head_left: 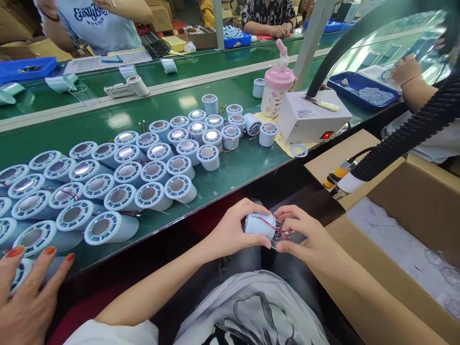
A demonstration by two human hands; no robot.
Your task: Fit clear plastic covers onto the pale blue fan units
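Over my lap, below the table edge, both hands hold one pale blue cylinder [259, 224] lying on its side, with thin red wires running along it. My left hand [233, 232] wraps its left end. My right hand [305, 237] pinches the right end, where the wires and a clear part [283, 238] stick out. Several more of the same cylinders [143, 172], each with a round metal-centred cap, stand and lie in rows on the green conveyor table [233, 177] in front of me.
Another person's hand [25, 292] with orange nails rests at the bottom left by the cylinders. A white box [309, 117], pink pump bottle [276, 88], black hose [406, 136] and open cardboard box [402, 239] are at right. Other people work across the table and at the right.
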